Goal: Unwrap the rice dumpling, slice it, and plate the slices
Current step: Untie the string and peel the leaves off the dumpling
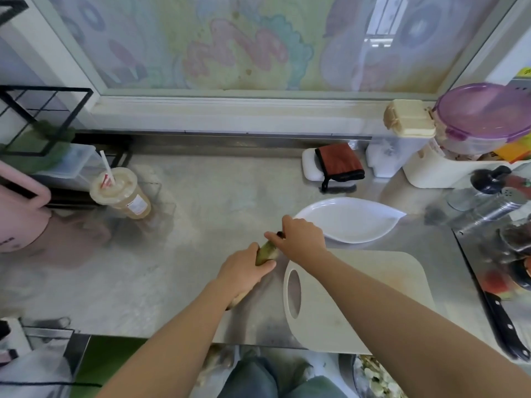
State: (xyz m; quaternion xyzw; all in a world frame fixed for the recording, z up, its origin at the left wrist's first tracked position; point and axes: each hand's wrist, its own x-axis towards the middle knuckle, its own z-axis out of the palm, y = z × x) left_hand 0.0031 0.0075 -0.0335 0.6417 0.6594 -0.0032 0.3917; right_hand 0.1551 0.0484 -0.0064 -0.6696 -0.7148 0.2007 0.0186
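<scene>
From the head view, you are on the first step, the unwrapping. The rice dumpling (265,252) has its green-yellow leaf on and nothing is cut or plated.

Your left hand (244,271) is curled round the dumpling's lower half and holds it tilted, with the far end pointing away from you. It sits over the steel counter (172,268), just left of the cutting board (359,297). I cannot tell whether its near end rests on the counter.

Your right hand (301,239) reaches across and pinches the dumpling's far tip with bent fingers. A small dark thing (279,233) shows at that tip. It may be a tie or a stub of leaf, but it is too small to tell.

The white leaf-shaped plate (350,219) lies just beyond your right hand, near the board's far edge. The black-handled knife (500,320) lies at the counter's right side, apart from the board. A drink cup (123,193) with a straw stands well off to the left.

In my judgement, the next move is to work that far tip loose and peel the leaf back while your left hand keeps a firm hold. The rice is likely sticky, so peel slowly. Then lay the bare dumpling on the board before you reach for the knife.
</scene>
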